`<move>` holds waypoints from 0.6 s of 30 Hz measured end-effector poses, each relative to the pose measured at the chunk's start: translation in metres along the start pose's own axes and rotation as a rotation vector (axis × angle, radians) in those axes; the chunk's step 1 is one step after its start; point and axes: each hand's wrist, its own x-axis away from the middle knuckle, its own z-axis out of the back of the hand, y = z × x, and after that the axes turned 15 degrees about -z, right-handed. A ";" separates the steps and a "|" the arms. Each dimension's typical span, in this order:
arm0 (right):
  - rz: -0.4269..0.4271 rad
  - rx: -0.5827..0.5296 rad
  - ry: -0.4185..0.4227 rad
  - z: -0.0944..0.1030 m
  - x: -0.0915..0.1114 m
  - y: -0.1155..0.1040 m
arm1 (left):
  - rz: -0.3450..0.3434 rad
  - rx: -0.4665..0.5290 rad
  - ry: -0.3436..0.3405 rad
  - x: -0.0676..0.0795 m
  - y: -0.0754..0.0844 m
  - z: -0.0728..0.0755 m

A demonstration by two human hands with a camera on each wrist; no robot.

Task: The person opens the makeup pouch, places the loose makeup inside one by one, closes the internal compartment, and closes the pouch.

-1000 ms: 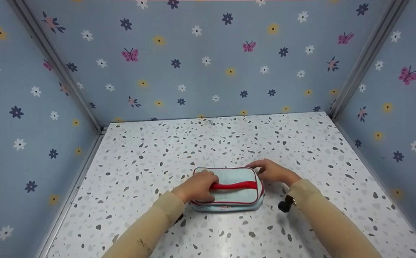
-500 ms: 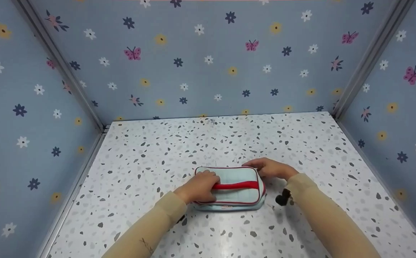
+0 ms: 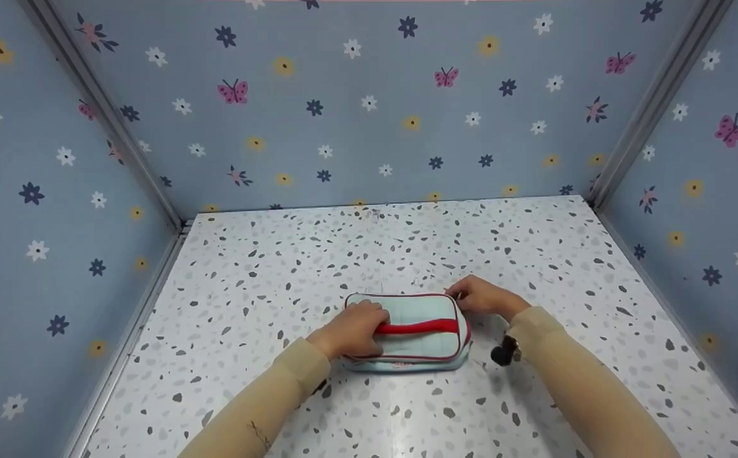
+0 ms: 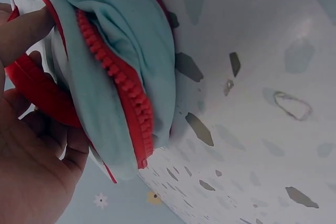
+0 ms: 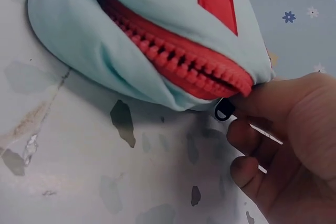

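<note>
A pale blue fabric pouch [image 3: 417, 346] with red piping lies on the speckled surface, its red strap handle [image 3: 423, 327] running along the top. My left hand [image 3: 353, 329] grips that handle at the pouch's left end, with fingers curled under the strap in the left wrist view and the thumb on the fabric. Around the side runs a chunky red zipper [image 5: 178, 64]. At the far right corner, my right hand [image 3: 487, 299] pinches a small black zipper pull [image 5: 224, 109] between thumb and finger, right at the end of the red teeth.
The white speckled tabletop [image 3: 280, 254] extends around the pouch. Blue flowered panels [image 3: 369, 127] stand at the back and both sides, joined by metal corner posts [image 3: 652, 108]. A dark round object [image 3: 504, 353] sits at the right wrist.
My right fingertips have shifted from behind the pouch's back edge to its far right corner. The left hand keeps its grip on the handle, and the pouch stays about where it was.
</note>
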 end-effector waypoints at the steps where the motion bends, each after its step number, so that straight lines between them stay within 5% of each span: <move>1: 0.001 0.011 0.005 0.000 0.000 0.000 | -0.003 0.002 0.002 0.000 0.000 0.000; 18: -0.053 0.081 0.117 -0.009 -0.002 -0.003 | -0.036 0.051 -0.011 -0.008 0.004 0.005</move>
